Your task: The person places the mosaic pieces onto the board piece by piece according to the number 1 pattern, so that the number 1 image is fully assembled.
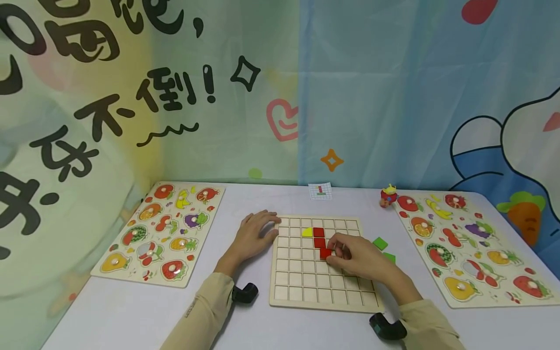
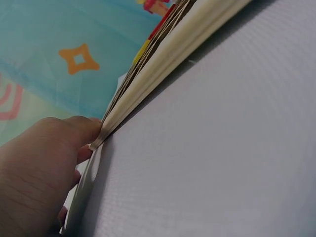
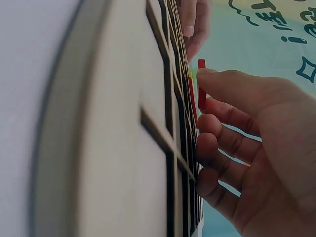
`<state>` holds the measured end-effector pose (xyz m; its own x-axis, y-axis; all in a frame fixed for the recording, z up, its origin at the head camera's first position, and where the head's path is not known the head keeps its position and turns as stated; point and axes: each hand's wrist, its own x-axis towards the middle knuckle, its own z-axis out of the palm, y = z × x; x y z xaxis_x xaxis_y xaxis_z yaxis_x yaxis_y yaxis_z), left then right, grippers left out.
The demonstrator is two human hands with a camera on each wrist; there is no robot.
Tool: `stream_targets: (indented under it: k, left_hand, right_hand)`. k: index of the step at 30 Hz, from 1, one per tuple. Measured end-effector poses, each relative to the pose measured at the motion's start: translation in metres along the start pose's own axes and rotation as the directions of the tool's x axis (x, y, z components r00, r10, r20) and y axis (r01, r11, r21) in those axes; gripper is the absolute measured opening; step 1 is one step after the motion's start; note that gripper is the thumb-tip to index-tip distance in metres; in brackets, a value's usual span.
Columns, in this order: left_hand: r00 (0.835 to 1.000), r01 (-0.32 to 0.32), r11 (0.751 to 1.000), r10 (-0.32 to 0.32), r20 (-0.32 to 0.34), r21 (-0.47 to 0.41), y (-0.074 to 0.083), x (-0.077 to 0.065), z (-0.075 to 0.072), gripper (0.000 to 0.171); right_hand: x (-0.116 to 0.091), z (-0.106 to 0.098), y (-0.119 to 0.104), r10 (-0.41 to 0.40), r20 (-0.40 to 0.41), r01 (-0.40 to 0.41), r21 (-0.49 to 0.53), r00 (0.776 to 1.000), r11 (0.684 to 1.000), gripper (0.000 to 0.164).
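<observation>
A wooden grid board (image 1: 288, 279) lies on the table between the two hands. My right hand (image 1: 360, 253) pinches a red square tile (image 1: 325, 253) between thumb and fingers, over the middle of the grid. In the right wrist view that tile (image 3: 202, 91) stands on edge between the fingertips. Just beyond it, two red tiles (image 1: 319, 232) sit in neighbouring cells, one behind the other, with a yellow piece (image 1: 307, 232) left of the farther one. My left hand (image 1: 251, 236) rests at the board's far left corner, its thumb touching the edge in the left wrist view.
Two green tiles (image 1: 380, 243) lie right of the board, partly behind the right hand. Fruit puzzle boards stand at the left (image 1: 159, 243) and right (image 1: 477, 255). A small gridded card (image 1: 320, 191) and a toy figure (image 1: 388, 196) are at the back, before a printed curtain.
</observation>
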<state>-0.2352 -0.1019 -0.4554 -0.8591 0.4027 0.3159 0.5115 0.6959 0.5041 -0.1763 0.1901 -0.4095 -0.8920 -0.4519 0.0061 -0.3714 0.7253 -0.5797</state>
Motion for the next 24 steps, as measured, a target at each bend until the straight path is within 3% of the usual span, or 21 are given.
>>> stream_targets:
  k: [24]
  left_hand:
    - [1.0, 0.013, 1.0, -0.013, 0.005, -0.016, 0.0018, -0.0011, -0.0019, 0.029]
  right_hand:
    - [0.0033, 0.008, -0.0024, 0.0, -0.016, -0.001, -0.039, 1.0, 0.999, 0.022]
